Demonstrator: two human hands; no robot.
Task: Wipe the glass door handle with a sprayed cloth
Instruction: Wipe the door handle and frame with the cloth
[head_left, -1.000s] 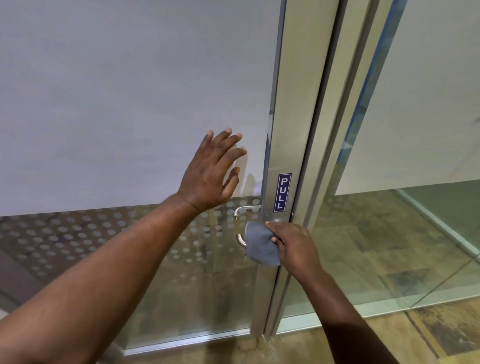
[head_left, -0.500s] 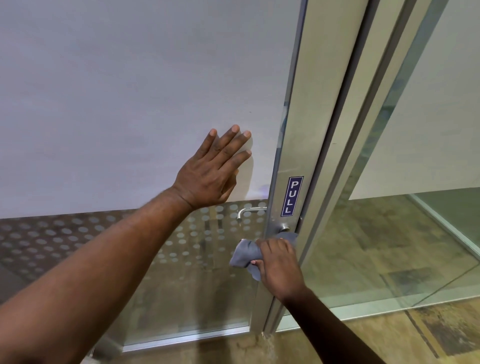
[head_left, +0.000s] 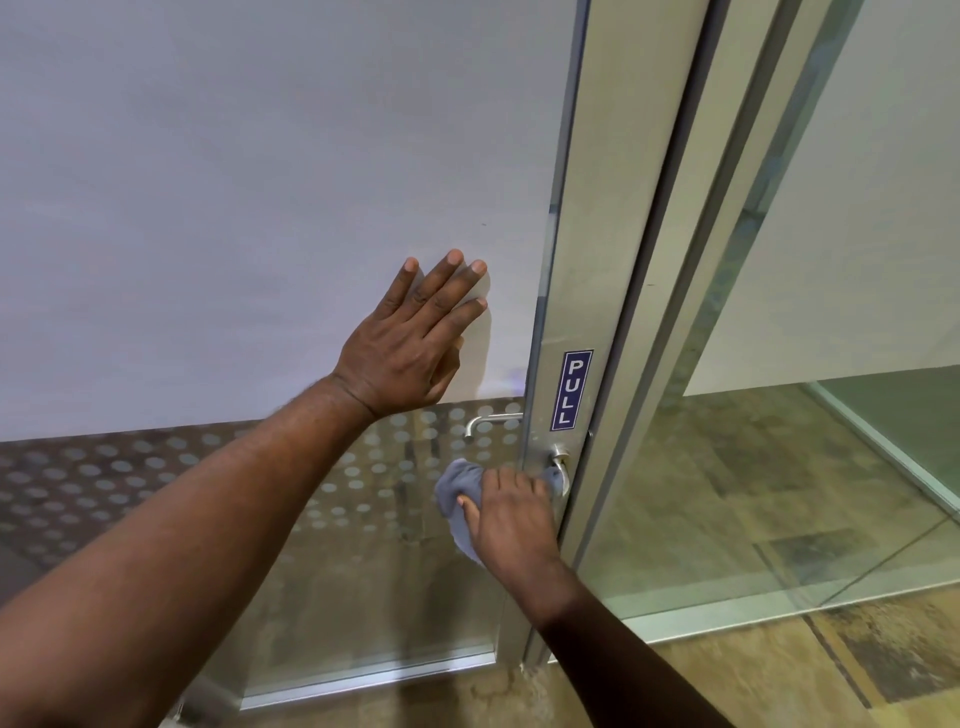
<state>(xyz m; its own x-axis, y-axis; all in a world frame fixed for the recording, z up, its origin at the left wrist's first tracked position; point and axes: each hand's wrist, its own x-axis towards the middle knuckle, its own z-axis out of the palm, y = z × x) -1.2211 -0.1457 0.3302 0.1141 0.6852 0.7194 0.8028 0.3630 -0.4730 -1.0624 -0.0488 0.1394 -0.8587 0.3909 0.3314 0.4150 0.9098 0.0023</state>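
Observation:
A glass door (head_left: 260, 182) with a frosted upper pane fills the left of the view. Its metal lever handle (head_left: 559, 462) sticks out of the aluminium stile below a blue PULL label (head_left: 571, 389). My right hand (head_left: 511, 519) grips a grey cloth (head_left: 457, 486) wrapped over the lever, so most of the lever is hidden. My left hand (head_left: 415, 343) lies flat on the frosted pane, fingers spread, just left of the stile. A second lever (head_left: 488, 421) shows through the glass on the far side.
The aluminium door frame (head_left: 675, 260) runs upward right of the handle. A fixed glass panel (head_left: 779, 467) stands beyond it, with a tiled floor (head_left: 883, 665) at the bottom right. Dotted film covers the door's lower pane (head_left: 156, 483).
My right hand with the cloth has slid left along the lever, then back toward the stile. My left hand has pressed flat against the frosted pane. The camera has moved closer.

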